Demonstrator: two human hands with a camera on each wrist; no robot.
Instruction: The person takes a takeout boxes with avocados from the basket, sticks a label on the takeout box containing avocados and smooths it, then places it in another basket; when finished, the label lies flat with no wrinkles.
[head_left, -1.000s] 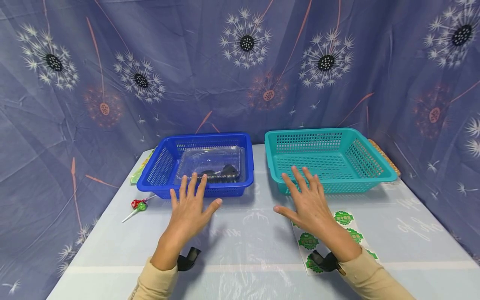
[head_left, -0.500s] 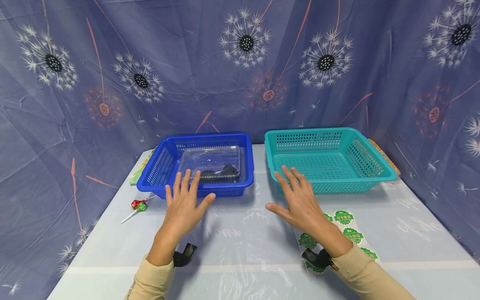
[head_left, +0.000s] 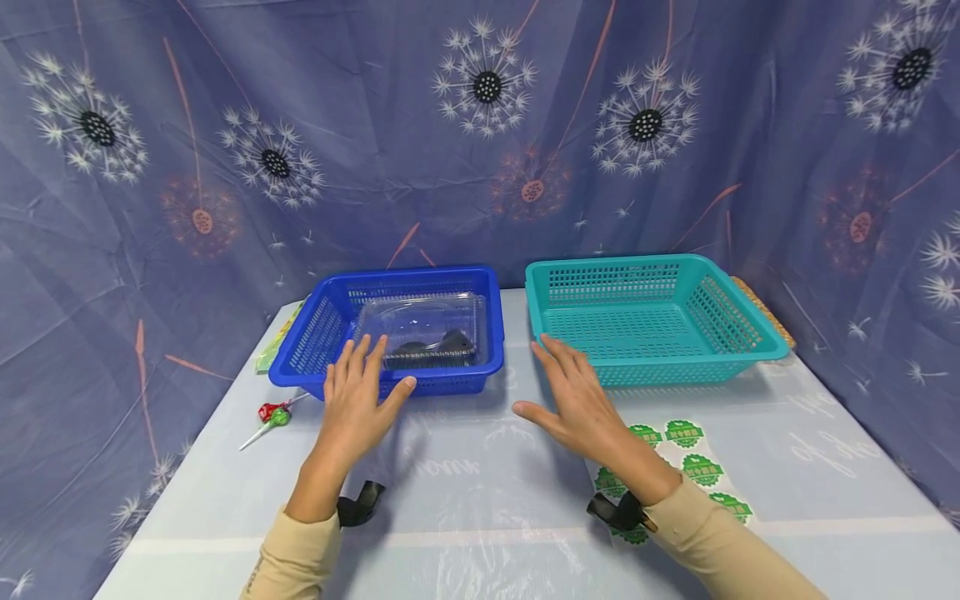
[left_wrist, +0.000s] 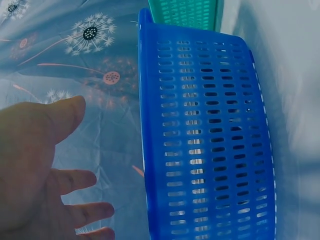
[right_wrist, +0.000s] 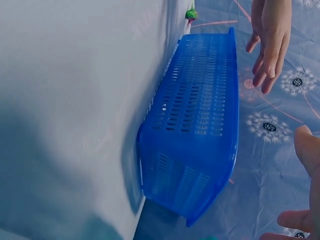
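My left hand point(head_left: 354, 418) hovers in front of the blue basket point(head_left: 300, 379), fingers spread and holding nothing. Inside that basket lies a clear plastic container point(head_left: 423, 321), with dark items showing at its front that I cannot make out. My right hand point(head_left: 581, 410) is held over the table near the front left corner of the teal basket point(head_left: 675, 371), its fingers extended and nothing in them. In the left wrist view the thumb and fingers stand apart from the blue basket's wall point(left_wrist: 210, 130). The right wrist view catches both hands beside the blue basket point(right_wrist: 200, 105).
Two lollipops, one red point(head_left: 268, 411) and one green point(head_left: 280, 417), lie left of the blue basket. A sheet of green stickers point(head_left: 701, 468) lies under the right forearm. Green packaging point(head_left: 273, 350) shows behind the blue basket, and an orange-brown edge point(head_left: 761, 310) behind the teal one.
Both hands have drifted left, still raised with fingers extended. More of the sticker sheet shows beside the right forearm. The baskets have kept their places on the table.
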